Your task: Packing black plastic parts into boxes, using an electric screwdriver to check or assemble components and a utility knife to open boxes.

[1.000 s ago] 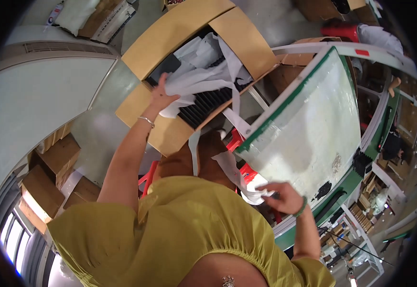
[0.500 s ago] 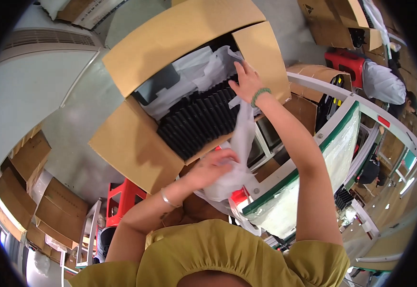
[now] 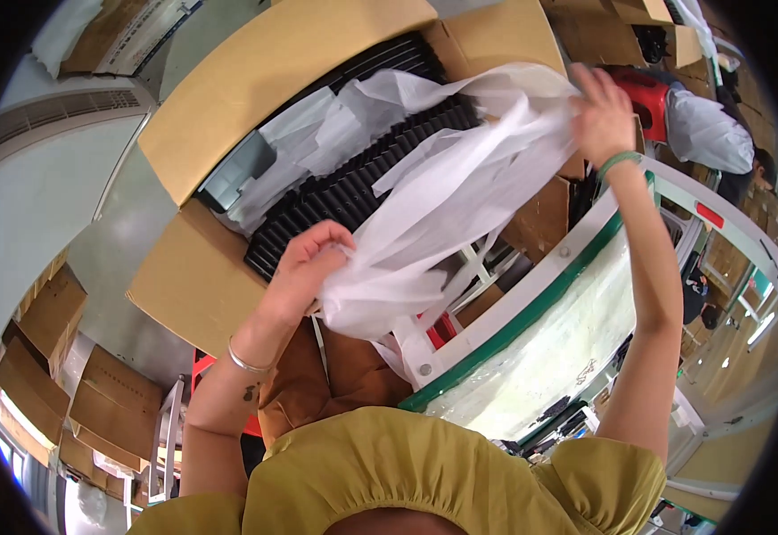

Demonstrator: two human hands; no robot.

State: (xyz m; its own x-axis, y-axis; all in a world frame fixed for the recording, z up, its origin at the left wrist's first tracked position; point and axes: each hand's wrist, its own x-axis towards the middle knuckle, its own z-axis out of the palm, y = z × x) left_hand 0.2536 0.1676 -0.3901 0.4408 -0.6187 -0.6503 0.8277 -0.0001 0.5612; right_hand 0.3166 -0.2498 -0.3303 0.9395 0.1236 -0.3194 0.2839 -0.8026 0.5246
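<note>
A thin white plastic sheet (image 3: 460, 201) stretches between my two hands over the near side of an open cardboard box (image 3: 188, 281). My left hand (image 3: 307, 267) is closed on its gathered near end, by the box's near left corner. At the far right end, beyond the box's right flap, my right hand (image 3: 605, 125) has the sheet pinched against it; motion blurs its fingers. Inside the box stand tight rows of black slotted plastic parts (image 3: 317, 203), partly hidden by the sheet. More crumpled white plastic (image 3: 326, 134) lies between the rows, beside a grey plastic piece (image 3: 239, 171).
Right of the box runs a white-framed bench (image 3: 531, 276) with a green edge and plastic-covered top. Cardboard boxes (image 3: 112, 397) stand at the left. A red stool (image 3: 643, 102) with a grey bag (image 3: 710, 134) is at the far right. Another person (image 3: 696, 299) appears beyond the bench.
My right hand has moved right and away from the box, drawing the plastic sheet out wide. My left hand has shifted left and slightly farther out. The view has shifted, with the box now farther left.
</note>
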